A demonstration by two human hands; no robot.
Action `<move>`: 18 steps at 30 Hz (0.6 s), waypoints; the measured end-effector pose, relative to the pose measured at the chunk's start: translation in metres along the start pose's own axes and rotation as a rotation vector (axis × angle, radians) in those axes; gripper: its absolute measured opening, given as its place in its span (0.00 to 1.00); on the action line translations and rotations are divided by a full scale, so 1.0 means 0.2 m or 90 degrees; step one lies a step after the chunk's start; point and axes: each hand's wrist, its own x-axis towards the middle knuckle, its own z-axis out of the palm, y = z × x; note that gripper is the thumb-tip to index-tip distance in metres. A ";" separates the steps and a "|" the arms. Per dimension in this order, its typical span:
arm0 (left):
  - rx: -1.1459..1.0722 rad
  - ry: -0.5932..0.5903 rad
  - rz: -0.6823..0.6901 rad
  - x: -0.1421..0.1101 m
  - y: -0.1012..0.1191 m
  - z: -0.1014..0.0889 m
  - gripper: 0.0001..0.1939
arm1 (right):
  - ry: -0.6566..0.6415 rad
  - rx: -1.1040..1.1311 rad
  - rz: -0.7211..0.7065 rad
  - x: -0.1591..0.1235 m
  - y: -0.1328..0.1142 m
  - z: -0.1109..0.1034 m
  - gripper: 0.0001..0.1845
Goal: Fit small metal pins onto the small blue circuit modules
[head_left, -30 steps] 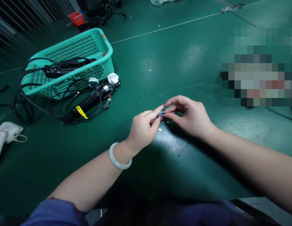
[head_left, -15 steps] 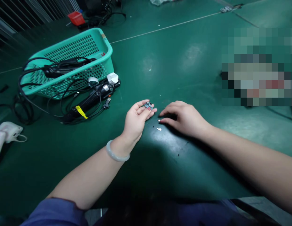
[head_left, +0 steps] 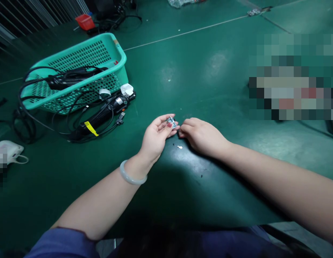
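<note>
Head view, teal basket (head_left: 75, 61) holding black cables (head_left: 66, 76), left hand (head_left: 155, 138) cradling small part (head_left: 171, 121)

Green mat-covered table (head_left: 182, 71), crossed by a pale seam line. Lying on it: at left, a teal basket (head_left: 112, 53) tipped on its side, with black cables (head_left: 34, 122) spilling from it; against the basket, a black tool (head_left: 101, 116) bearing a yellow label; at the far left edge, a white device (head_left: 7, 150); at the far back, a red tray (head_left: 85, 21); near centre, small white bits (head_left: 179, 146).
</note>
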 end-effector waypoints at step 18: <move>-0.082 -0.210 -0.084 -0.06 0.01 0.01 0.17 | 0.304 0.179 -0.077 -0.02 -0.02 -0.10 0.10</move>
